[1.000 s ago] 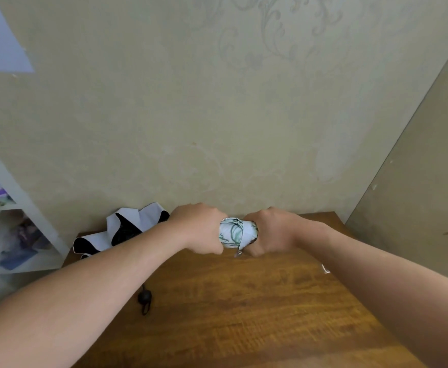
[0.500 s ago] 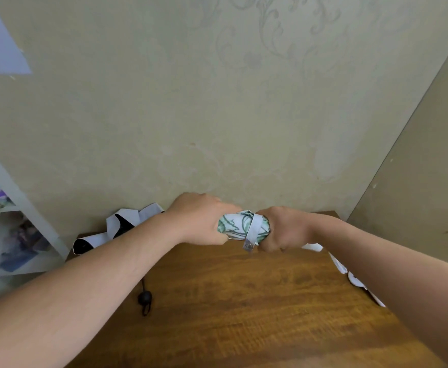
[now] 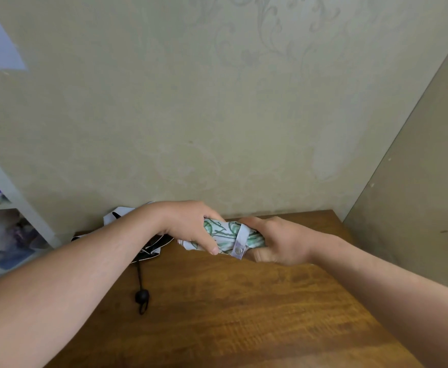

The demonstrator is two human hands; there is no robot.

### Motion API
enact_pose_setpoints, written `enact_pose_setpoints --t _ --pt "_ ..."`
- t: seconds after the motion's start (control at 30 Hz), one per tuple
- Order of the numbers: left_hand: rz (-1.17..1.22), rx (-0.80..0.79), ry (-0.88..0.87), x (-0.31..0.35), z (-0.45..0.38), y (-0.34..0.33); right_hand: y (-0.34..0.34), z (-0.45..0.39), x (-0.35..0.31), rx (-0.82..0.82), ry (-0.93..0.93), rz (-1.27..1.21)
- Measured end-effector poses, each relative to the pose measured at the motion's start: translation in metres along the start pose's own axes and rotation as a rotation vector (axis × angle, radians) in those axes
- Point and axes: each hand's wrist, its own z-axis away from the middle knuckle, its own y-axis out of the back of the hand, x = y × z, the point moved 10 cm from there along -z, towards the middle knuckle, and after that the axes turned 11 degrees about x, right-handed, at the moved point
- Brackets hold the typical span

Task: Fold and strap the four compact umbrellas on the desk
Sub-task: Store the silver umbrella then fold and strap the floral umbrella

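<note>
A rolled white umbrella with a green leaf print point(image 3: 224, 236) is held just above the wooden desk point(image 3: 244, 314), lying left to right. Its pale strap with a metal snap point(image 3: 240, 243) wraps around the roll. My left hand point(image 3: 191, 224) grips the left end of the roll, thumb on the front. My right hand point(image 3: 278, 241) grips the right end, fingers curled round it. A black-and-white umbrella point(image 3: 148, 243) lies unfolded on the desk behind my left forearm, mostly hidden, with its black wrist cord and toggle point(image 3: 141, 296) trailing toward me.
A papered wall stands right behind the desk, and a side panel point(image 3: 416, 195) closes its right edge. A white shelf unit point(image 3: 7, 208) with cluttered items stands to the left. Bare wood lies in front of my hands.
Both hands have lowered and spread apart along the roll, so more of the leaf print and the strap's snap show. The right hand's grip has loosened from a fist.
</note>
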Motion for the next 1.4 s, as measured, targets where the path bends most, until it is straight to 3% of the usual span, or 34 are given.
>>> enact_pose_setpoints --t 0.07,0.17,0.23,0.33,0.37,0.5,0.63,0.83,0.97,1.13,1.23,1.4 --pt "-0.03 0.036 0.003 0.0 0.002 0.005 -0.007 0.004 0.006 -0.04 -0.083 -0.153" --pt "-0.15 0.253 -0.077 0.003 0.001 0.025 -0.013 0.008 0.016 -0.035 -0.228 -0.454" --pt "-0.241 0.548 -0.157 0.008 0.007 0.041 -0.016 0.01 0.031 0.045 -0.351 -0.638" --pt "-0.281 1.119 -0.334 0.03 0.043 0.05 -0.019 0.012 0.045 0.175 -0.48 -0.856" --pt "-0.25 1.181 -0.361 0.037 0.05 0.045 -0.02 0.011 0.046 0.206 -0.495 -0.918" --pt "0.182 0.833 -0.135 0.032 0.024 0.01 -0.029 0.01 0.045 0.295 -0.54 -1.135" --pt "0.519 0.68 0.097 0.021 0.008 -0.005 -0.037 0.012 0.044 0.322 -0.545 -1.119" --pt "0.536 0.489 0.188 0.025 -0.003 -0.022 -0.04 0.017 0.043 0.333 -0.557 -1.079" --pt "0.51 0.464 0.21 0.023 -0.008 -0.028 -0.036 0.02 0.044 0.361 -0.58 -1.03" --pt "0.919 0.238 0.473 0.008 -0.009 -0.049 -0.042 0.022 0.037 0.251 -0.655 -1.109" --pt "0.98 0.144 0.564 -0.001 -0.007 -0.06 -0.051 0.025 0.036 0.169 -0.78 -1.159" --pt "0.999 0.129 0.603 -0.008 -0.007 -0.066 -0.06 0.029 0.03 0.099 -0.899 -1.254"
